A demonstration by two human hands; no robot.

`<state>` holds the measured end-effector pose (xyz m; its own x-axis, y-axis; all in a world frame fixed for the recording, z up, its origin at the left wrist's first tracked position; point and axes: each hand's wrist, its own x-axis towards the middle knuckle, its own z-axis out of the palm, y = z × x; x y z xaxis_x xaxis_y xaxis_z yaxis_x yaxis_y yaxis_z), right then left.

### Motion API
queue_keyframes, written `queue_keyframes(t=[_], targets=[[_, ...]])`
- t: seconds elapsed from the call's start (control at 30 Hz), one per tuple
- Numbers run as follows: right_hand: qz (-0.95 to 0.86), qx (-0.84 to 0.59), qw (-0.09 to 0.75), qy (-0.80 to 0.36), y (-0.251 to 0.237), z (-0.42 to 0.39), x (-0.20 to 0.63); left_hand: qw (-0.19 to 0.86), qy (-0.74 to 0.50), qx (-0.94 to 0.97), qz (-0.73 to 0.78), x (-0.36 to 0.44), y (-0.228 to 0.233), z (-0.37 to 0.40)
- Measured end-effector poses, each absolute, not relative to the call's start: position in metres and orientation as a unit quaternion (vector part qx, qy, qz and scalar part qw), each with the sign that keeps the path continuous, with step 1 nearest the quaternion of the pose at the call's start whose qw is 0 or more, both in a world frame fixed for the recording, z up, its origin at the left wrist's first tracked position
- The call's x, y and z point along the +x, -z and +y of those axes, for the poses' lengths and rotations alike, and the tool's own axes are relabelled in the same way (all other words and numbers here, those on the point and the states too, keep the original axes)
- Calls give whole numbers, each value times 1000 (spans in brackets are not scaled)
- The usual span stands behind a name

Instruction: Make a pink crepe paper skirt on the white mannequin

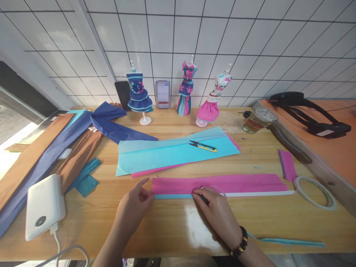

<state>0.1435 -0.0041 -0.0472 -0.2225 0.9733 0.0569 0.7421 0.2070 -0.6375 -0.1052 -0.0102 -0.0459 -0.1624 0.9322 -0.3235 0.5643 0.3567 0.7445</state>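
Head view: the pink strip [244, 181] is lying across the wooden table [167, 237], a blue band [172, 196] showing along the left part of its near edge and a white tape line [258, 193] running along the right part. The left hand [136, 198] is resting at the strip's left end, thumb and forefinger standing apart, the thumb touching the near corner. The right hand [218, 207] is resting at the middle of the strip's near edge, thumb and forefinger meeting at the blue band, the other fingers closing around a small dark object [205, 200], mostly hidden. A tape roll [330, 200] is lying just past the strip's right end. Beyond the strip, a light blue sheet [155, 157] is lying with yellow-handled snips [210, 148] on top; farther beyond it, a mannequin in a navy dress [139, 100] is standing. Well left of the strip, a white power bank [44, 204] is lying with a cable [57, 237] plugged in
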Motion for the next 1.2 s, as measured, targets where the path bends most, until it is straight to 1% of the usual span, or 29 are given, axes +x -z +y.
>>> queue_keyframes(t=[0.57,1.0,1.2], targets=[[-736,-581,237,-254,48,-4,144,387,-220,521,728,-106,49,-8],[-721,-586,233,-287,41,-4,144,403,-210,525,720,-110,55,-7],[-715,-594,231,-289,40,-3,141,392,-203,529,725,-109,55,-7]])
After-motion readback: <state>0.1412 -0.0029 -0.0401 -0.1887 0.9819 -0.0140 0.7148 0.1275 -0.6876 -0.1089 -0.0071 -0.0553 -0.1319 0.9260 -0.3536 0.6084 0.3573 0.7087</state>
